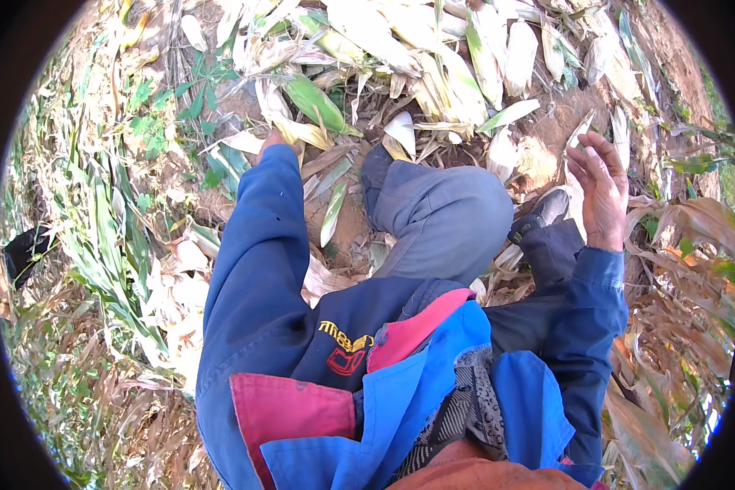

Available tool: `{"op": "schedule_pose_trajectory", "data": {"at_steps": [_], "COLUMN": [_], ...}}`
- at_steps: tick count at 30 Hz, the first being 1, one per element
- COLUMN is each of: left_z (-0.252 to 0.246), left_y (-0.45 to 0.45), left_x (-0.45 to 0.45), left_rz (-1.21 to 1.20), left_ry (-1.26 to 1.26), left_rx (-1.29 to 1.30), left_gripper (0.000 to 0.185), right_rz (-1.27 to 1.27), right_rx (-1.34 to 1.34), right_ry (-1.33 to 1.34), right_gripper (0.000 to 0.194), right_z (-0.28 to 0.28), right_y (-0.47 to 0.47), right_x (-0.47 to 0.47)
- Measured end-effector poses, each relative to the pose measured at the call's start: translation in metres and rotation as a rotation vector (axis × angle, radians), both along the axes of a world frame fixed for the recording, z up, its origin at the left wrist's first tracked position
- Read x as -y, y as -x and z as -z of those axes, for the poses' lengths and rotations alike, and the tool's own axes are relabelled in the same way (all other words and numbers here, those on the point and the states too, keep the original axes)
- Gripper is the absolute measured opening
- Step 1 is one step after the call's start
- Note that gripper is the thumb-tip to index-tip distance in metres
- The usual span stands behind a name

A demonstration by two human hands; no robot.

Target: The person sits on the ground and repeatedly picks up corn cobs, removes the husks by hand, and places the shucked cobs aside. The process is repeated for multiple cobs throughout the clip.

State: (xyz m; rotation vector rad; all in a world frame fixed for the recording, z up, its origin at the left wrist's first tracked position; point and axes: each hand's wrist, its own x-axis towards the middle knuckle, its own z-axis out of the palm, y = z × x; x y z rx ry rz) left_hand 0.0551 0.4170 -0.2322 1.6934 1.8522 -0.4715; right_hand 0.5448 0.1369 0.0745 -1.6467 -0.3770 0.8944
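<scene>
My left hand (274, 143) reaches forward to the ground at the base of a corn ear in dry, pale husk (272, 98); the sleeve and husk leaves hide most of its fingers, so its grip cannot be told. Just right of it lies an ear in green husk (318, 104). My right hand (600, 184) is raised at the right, its fingers apart and slightly curled, with nothing seen in it. Below it shows a dark shoe (542, 214). A heap of corn ears in husk (447, 67) lies in front of my bent knees.
Green corn leaves and stalks (113, 245) lie at the left, near a dark object (26, 254) at the rim. Dry corn leaves (680, 306) spread at the right. A loose husk leaf (333, 214) rests on the soil between my left arm and leg.
</scene>
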Motion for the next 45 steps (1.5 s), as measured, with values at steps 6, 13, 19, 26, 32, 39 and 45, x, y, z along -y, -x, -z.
{"op": "schedule_pose_trajectory", "data": {"at_steps": [6, 13, 19, 26, 32, 39, 45], "left_z": [-0.083, -0.265, -0.346, -0.358, -0.338, -0.335, -0.33], "left_y": [-0.005, -0.117, -0.268, -0.326, -0.35, -0.38, -0.377], "left_x": [0.043, 0.057, 0.102, 0.143, 0.127, 0.115, 0.12], "left_rz": [0.0, 0.753, 1.303, 1.423, 0.001, -0.109, 0.204], "left_ry": [-0.192, -1.238, -1.388, -0.581, 0.104, 0.117, -0.067], "left_rx": [0.271, 0.747, 0.983, 1.09, 1.551, 1.682, 1.508], "left_gripper": [0.064, 0.053, 0.054, 0.048, 0.034, 0.037, 0.029], "right_rz": [-0.015, -0.322, -0.2, -0.032, -0.2, -0.445, -0.451], "right_rx": [0.007, -0.253, -0.696, -0.663, 0.264, 0.301, 0.402], "right_ry": [-0.034, -0.126, -0.495, -0.502, -0.343, -0.257, -0.127], "right_gripper": [0.025, 0.043, 0.045, 0.028, 0.066, 0.071, 0.068], "right_z": [-0.004, 0.002, -0.002, 0.014, 0.018, -0.014, -0.006], "right_y": [0.01, 0.059, 0.06, 0.009, 0.017, 0.015, -0.001], "right_x": [-0.004, -0.021, -0.027, 0.009, 0.017, 0.038, 0.044]}}
